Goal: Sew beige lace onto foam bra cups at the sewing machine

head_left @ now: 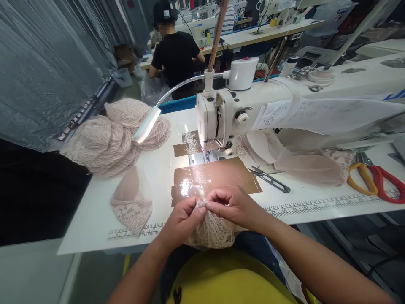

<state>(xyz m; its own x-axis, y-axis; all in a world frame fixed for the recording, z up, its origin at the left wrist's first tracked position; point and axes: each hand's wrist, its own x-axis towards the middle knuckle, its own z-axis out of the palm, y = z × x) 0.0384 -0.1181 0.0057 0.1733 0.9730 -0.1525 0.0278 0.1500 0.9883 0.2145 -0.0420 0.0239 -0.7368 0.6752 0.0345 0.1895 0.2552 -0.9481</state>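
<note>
A beige lace bra cup (215,231) hangs over the table's front edge, pinched at its upper edge by both hands. My left hand (183,219) is closed on it, thumb on top. Close beside it, my right hand (229,203) also pinches the lace between thumb and fingers. Just beyond my fingers lies a shiny brown tape patch (218,175), in front of the needle area of a white sewing machine (210,114). Another bra cup (131,200), part smooth and part lace, rests on the table to the left.
Stacked lace cups (107,139) fill the back left, under a bent lamp (148,124). Thread snips (271,179) lie right of the tape. Further right are more cup pieces (310,166) and red-and-yellow-handled scissors (376,179). A printed ruler (294,206) runs along the front edge. A person (175,55) sits behind.
</note>
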